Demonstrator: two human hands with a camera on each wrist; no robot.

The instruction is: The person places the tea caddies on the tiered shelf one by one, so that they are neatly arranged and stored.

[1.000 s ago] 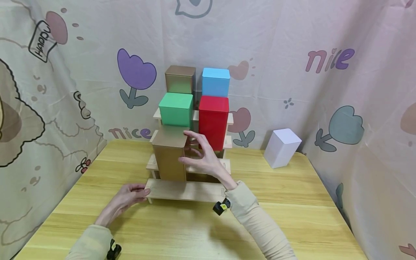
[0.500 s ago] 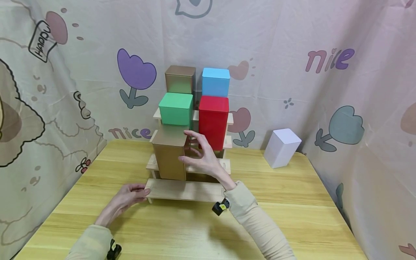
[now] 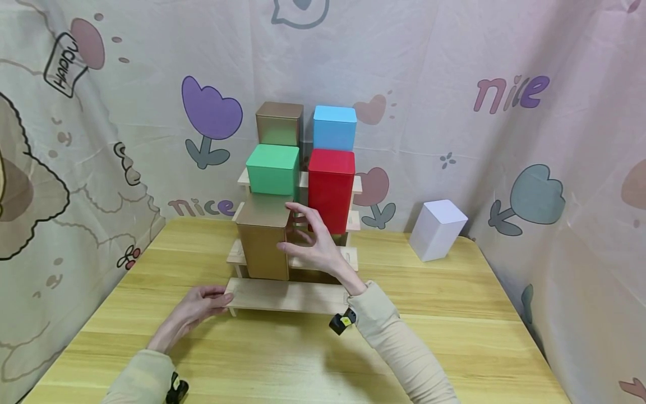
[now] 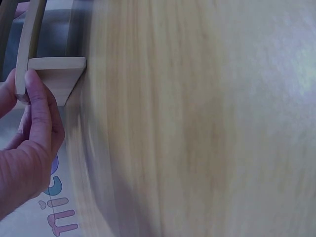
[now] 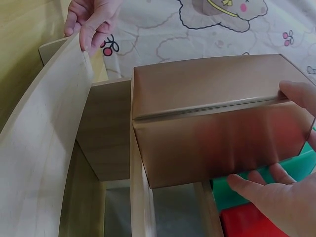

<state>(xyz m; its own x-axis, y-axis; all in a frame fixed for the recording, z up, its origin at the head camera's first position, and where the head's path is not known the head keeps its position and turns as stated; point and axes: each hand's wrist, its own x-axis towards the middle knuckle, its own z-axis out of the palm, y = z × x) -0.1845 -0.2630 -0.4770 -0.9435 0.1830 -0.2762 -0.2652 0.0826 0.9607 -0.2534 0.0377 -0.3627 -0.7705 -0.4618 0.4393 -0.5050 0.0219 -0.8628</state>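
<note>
A tiered wooden display stand (image 3: pixel 292 295) carries several boxes. My left hand (image 3: pixel 194 308) pinches the left end of its lowest step, thumb and fingers on either side of the board in the left wrist view. On the second step from the front stands a tall brown box (image 3: pixel 263 247). My right hand (image 3: pixel 320 247) is at this box's right side with fingers spread and bent; the index fingertip touches the top edge and the thumb lies by the front edge. The right wrist view shows the brown box (image 5: pixel 207 143) with those fingers against one side only.
Behind the brown box are a green box (image 3: pixel 273 171) and a red box (image 3: pixel 331 188). Higher up stand another brown box (image 3: pixel 280 126) and a blue box (image 3: pixel 335 129). A white box (image 3: pixel 438 230) sits on the wooden table (image 3: pixel 404 297) at right. A printed curtain (image 3: pixel 414 67) surrounds it.
The brown box has shifted very slightly backward on its step, its bottom edge a little higher in the head view. Both hands stay almost where they were.
</note>
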